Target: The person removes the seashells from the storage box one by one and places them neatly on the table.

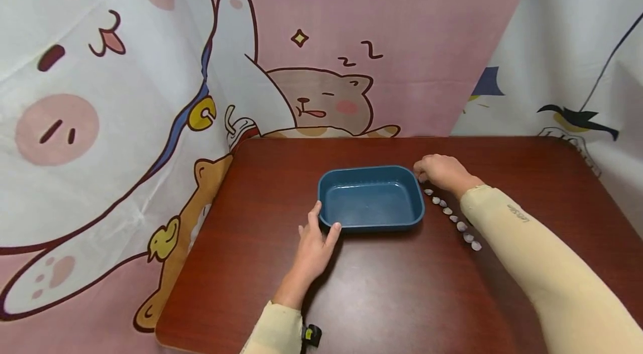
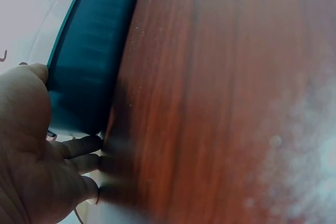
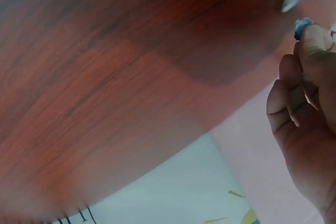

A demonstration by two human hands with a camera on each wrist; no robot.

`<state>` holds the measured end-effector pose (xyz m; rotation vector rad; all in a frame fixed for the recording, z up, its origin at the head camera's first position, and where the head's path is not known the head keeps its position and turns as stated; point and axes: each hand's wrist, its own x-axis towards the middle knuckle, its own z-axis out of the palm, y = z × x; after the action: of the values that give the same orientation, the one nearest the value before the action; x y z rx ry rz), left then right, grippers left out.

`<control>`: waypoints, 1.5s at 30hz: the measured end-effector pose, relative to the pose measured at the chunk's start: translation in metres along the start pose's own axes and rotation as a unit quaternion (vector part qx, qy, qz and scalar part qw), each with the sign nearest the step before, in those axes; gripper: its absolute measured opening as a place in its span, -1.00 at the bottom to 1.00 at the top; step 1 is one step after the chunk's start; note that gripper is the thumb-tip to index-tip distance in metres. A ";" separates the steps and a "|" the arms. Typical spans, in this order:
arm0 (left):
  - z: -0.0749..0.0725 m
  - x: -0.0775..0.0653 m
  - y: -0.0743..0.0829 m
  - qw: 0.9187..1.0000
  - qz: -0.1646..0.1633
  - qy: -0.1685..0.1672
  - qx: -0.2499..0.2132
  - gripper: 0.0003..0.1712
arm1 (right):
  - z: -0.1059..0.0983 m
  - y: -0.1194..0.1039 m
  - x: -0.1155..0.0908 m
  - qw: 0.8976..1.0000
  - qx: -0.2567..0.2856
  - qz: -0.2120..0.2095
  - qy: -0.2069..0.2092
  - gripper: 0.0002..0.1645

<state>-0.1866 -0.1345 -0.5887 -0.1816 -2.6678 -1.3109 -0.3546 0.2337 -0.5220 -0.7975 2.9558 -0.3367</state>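
Observation:
A dark blue rectangular basin [image 1: 370,226] stands on the table, its inside bare. My left hand [image 1: 315,245] is at its near left corner, the thumb against the front rim and the index finger along the left side, fingers fairly straight. In the left wrist view the thumb [image 2: 39,71] meets the rim and the other fingers spread low beside the wall. Beyond the basin's right side, my right hand [image 1: 442,171] pinches a small bluish-white shell [image 3: 302,27] between thumb and fingertips. A line of several small pale shells [image 1: 461,226] runs from near the right hand towards me.
The reddish-brown wooden table [image 1: 251,264] bears everything, its far edge against a cartoon-printed cloth [image 1: 402,8]. More cloth hangs at the left and right. A black strap mount [image 1: 312,335] sits at the left wrist.

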 end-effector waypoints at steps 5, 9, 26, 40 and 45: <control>0.006 0.001 -0.008 1.000 0.013 0.020 0.001 -0.09 | 0.005 -0.003 0.002 0.999 -0.034 -0.008 0.002 -0.63; 0.004 -0.001 -0.002 1.000 -0.009 0.008 0.003 -0.08 | 0.008 -0.004 0.002 0.998 -0.054 -0.020 0.019 -0.68; -0.009 -0.005 0.017 1.000 0.012 0.003 -0.006 -0.09 | -0.006 0.027 -0.038 0.997 0.031 0.044 0.058 -0.82; -0.005 0.001 0.009 0.998 -0.052 0.028 -0.006 -0.20 | -0.004 -0.003 -0.019 0.998 0.036 -0.007 0.043 -0.81; -0.001 0.001 0.010 0.998 -0.044 0.044 -0.005 -0.22 | 0.005 -0.009 -0.009 1.000 0.017 -0.008 0.017 -0.84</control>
<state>-0.1856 -0.1292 -0.5800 -0.0078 -2.6221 -1.3243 -0.3417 0.2293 -0.5243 -0.8199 2.9672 -0.4032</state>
